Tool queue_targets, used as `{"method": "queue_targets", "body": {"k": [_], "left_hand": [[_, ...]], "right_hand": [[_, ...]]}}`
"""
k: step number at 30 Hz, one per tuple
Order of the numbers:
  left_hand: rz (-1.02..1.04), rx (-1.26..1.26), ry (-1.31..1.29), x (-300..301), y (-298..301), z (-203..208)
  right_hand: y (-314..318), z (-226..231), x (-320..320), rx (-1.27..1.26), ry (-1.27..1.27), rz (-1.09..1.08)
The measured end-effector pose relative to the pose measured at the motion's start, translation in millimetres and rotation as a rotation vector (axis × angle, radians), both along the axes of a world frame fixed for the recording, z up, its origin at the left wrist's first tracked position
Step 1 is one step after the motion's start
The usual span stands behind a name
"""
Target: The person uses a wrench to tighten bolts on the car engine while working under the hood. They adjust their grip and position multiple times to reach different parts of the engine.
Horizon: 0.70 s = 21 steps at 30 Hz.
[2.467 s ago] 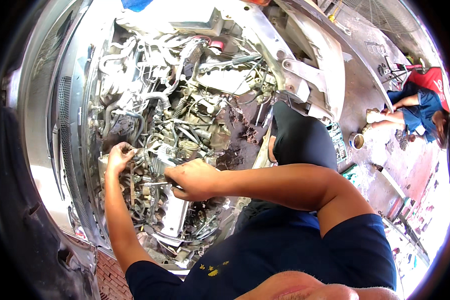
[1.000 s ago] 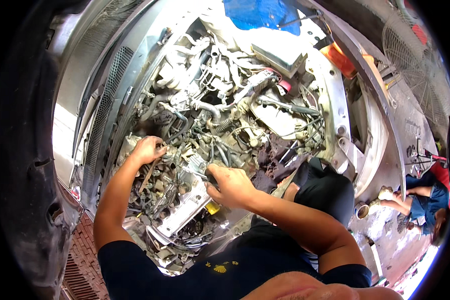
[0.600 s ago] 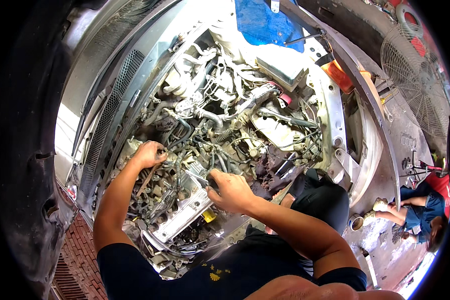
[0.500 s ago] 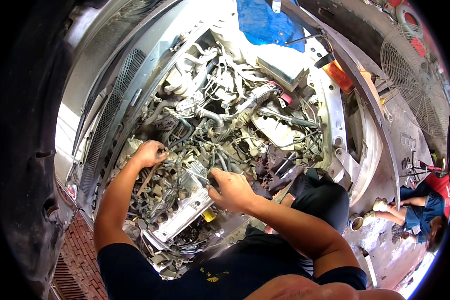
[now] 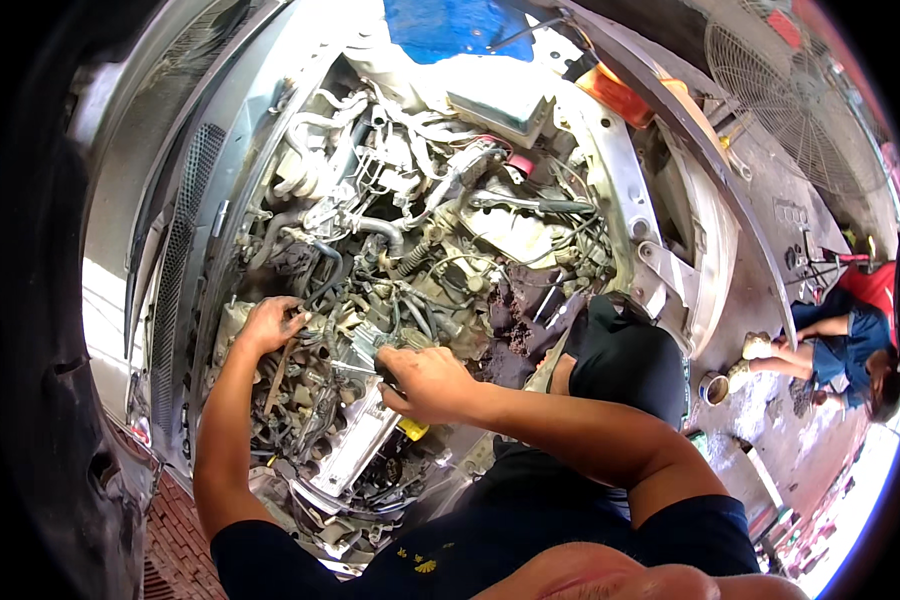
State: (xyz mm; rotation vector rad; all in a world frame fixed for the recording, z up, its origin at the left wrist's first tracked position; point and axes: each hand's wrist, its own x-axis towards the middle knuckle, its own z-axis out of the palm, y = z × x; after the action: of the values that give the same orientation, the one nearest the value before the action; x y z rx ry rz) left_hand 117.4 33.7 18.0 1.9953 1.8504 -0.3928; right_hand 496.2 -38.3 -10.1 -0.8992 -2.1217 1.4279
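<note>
Below me is an open car engine bay packed with hoses, wires and dusty metal parts. My left hand [image 5: 273,325] is at the left side of the engine, fingers bent around something among the hoses that I cannot make out. A thin brown strip [image 5: 278,380] lies just below it. In my right hand [image 5: 425,383] is a screwdriver [image 5: 352,368], its dark handle mostly hidden by my fingers and its thin metal shaft pointing left. The shaft lies over the upper end of a silver engine cover [image 5: 355,445]. Beside that cover sits a yellow cap [image 5: 411,429].
A blue sheet [image 5: 450,28] and a pale box [image 5: 500,105] lie at the far side. The car's front panel [image 5: 625,190] runs along the right, with an orange lamp [image 5: 615,95] beyond. Farther right are a large fan [image 5: 785,100], a tin [image 5: 713,388] and a seated person [image 5: 845,345].
The whole scene has shifted left and slightly up. The screwdriver's shaft has swung to point more directly left. My left hand stays at the same group of hoses.
</note>
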Motion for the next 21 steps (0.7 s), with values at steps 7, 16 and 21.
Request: {"method": "queue_targets", "body": {"k": [7,16,21], "left_hand": [[-0.076,0.008,0.124,20.5,3.3,10.7],[-0.088,-0.048,0.158,32.0,6.7,16.2],[-0.041,0.054,0.101,22.8,2.0,6.8]], "right_hand": [[9.1,-0.9,0.0,0.013,-0.048,0.013],[15.3,-3.6,-0.7,0.047,-0.014,-0.073],[11.7,-3.7,-0.1,0.005,-0.065,-0.001]]}}
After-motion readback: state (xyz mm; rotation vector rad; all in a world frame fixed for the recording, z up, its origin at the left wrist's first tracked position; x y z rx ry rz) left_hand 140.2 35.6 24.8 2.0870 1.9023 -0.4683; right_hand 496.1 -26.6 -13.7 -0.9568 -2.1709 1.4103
